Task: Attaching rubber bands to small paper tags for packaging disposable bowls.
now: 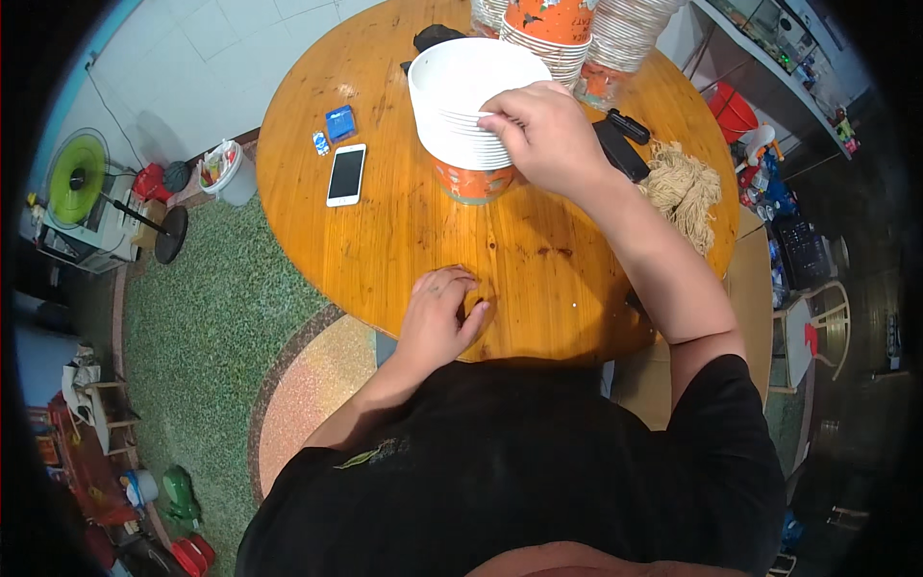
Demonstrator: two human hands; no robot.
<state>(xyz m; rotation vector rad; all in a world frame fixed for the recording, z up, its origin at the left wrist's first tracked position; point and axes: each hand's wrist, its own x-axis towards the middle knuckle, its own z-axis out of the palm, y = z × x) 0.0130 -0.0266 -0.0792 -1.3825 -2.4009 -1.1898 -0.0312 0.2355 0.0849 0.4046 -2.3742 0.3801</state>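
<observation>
A nested stack of paper tubs [461, 149], white inside with an orange printed outside, stands on the round wooden table [385, 260] in front of me. My right hand [548, 135] reaches across to the stack's right side, closed on the rim of a paper tub with the thumb at the edge and the fingers partly hidden. Close to the table's near edge rests my left hand [442, 313], its fingers loosely bent and the thumb apart, with nothing seen in it.
Left of the stack lie a white phone [346, 176] and a blue packet [339, 123]. More stacked tubs [548, 24] stand at the far side. Beyond my right arm are a black case [622, 149] and a bundle of beige string [685, 192]. A green fan [79, 180] stands at the left.
</observation>
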